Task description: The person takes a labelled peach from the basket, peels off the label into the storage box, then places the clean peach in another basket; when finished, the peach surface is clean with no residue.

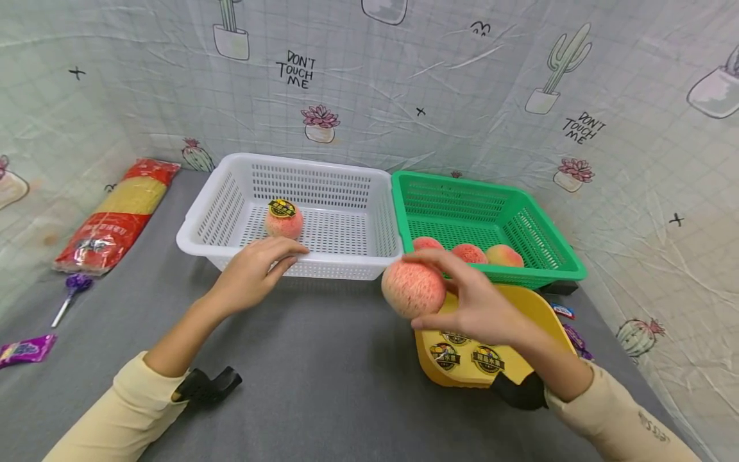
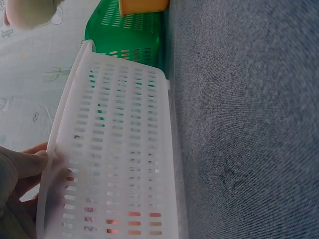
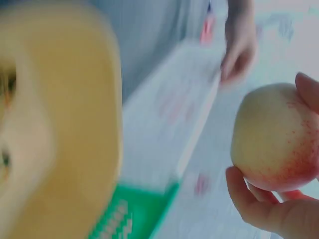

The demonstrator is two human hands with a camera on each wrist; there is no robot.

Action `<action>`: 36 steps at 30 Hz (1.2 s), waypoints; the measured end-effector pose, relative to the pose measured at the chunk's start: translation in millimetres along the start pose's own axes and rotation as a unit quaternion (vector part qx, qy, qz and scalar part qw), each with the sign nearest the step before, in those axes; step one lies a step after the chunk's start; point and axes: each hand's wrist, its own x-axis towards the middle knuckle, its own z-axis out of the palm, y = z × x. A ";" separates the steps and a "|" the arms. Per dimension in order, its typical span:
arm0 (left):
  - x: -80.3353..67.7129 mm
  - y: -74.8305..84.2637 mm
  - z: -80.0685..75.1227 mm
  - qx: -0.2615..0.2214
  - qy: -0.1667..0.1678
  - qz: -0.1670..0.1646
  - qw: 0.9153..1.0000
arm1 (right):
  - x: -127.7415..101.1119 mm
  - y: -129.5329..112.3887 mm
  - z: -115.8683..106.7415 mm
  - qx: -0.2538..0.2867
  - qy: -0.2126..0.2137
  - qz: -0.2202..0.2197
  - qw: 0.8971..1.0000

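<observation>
Carrying the peach (image 1: 412,287) well means keeping the right hand (image 1: 473,308) curled round it, level, while the left hand (image 1: 254,269) steadies the white basket (image 1: 199,215) at its near rim, fingers straight. The peach sits at nine o'clock of the right palm, thumb beneath, fingertips on top, above the gray table (image 1: 323,366), beside the yellow tray (image 1: 537,308).

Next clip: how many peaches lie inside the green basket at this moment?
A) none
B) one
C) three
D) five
C: the head view shows three peaches lying along the near wall of the green basket; a fourth is held in the right hand outside it, and one with a sticker lies in the white basket.
</observation>
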 end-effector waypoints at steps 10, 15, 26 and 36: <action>-2.4 0.1 1.5 0.003 -0.009 -0.008 1.000 | 48.5 71.5 -64.5 -0.032 0.103 0.200 0.974; -3.5 1.4 2.7 0.006 -0.009 -0.007 1.000 | 63.4 107.2 -71.8 -0.072 0.098 0.246 0.962; -3.0 4.3 4.2 0.006 -0.007 -0.008 1.000 | 76.1 154.1 -73.2 -0.112 0.070 0.321 0.938; -1.5 2.9 1.6 0.012 -0.001 -0.012 1.000 | 86.7 177.1 -70.9 -0.161 0.018 0.312 0.936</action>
